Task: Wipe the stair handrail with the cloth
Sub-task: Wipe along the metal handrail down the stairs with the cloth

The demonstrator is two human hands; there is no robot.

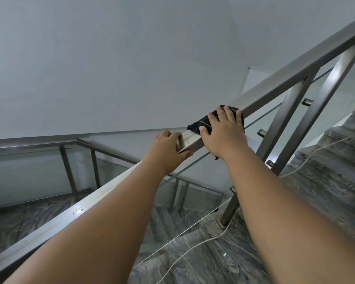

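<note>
Person wiped steel stair handrail (285, 84) w/ dark cloth (201, 122).
The right hand (223, 130) lay flat, fingers spread, pressing cloth onto rail top approx 1 o'clock from person; rail climbed toward 2 o'clock. The left hand (168, 153), at 8 o'clock of cloth, curled round handrail's bend, gripping it. A glass panel (271, 128) stood below.

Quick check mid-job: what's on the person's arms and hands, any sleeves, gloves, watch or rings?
Nothing worn that shows. The left arm and right arm are bare right to the frame's lower edge, with no sleeve or cuff in view. The left hand and right hand are ungloved, with no ring, watch, band or marking visible. The nails that show are short and unpainted.
</note>
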